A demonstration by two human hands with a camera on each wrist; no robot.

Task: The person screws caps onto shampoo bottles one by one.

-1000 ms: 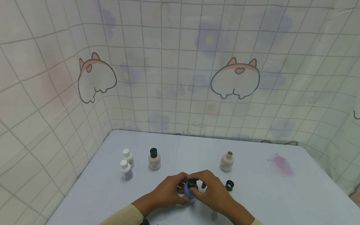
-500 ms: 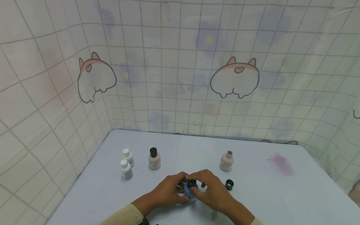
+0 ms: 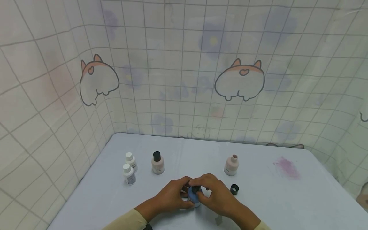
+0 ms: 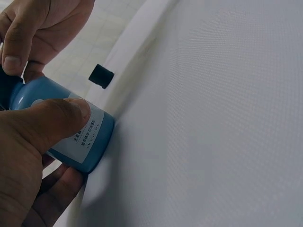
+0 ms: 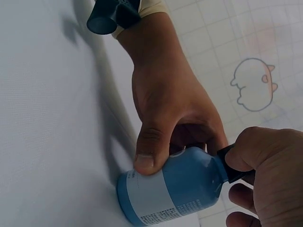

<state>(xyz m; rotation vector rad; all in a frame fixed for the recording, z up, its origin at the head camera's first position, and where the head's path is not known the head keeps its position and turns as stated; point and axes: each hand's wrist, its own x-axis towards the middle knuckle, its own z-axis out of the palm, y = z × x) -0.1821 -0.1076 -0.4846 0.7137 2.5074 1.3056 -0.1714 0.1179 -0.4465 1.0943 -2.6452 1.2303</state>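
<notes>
A blue bottle with a white label [image 5: 189, 177] stands on the table, seen in all views. My left hand [image 3: 171, 196] grips its body, the thumb lying across the label in the left wrist view. On the bottle's neck sits a black cap [image 3: 195, 188], which my right hand [image 3: 219, 198] pinches between thumb and fingers. The fingers partly cover the cap. Just right of my right hand, a loose black cap [image 3: 234, 189] lies on the table. Behind it stands a pale pink bottle [image 3: 231, 165] without a cap.
Left of the hands stand a pale pink bottle with a black cap [image 3: 157, 163] and two small white bottles [image 3: 129, 174]. A pink stain [image 3: 288, 168] marks the white table [image 3: 258, 159] at right. A patterned curtain [image 3: 184, 80] borders the table's back and sides.
The fingers of my right hand have shifted slightly left around the cap. My left hand and the bottle have kept their place, as have the other bottles.
</notes>
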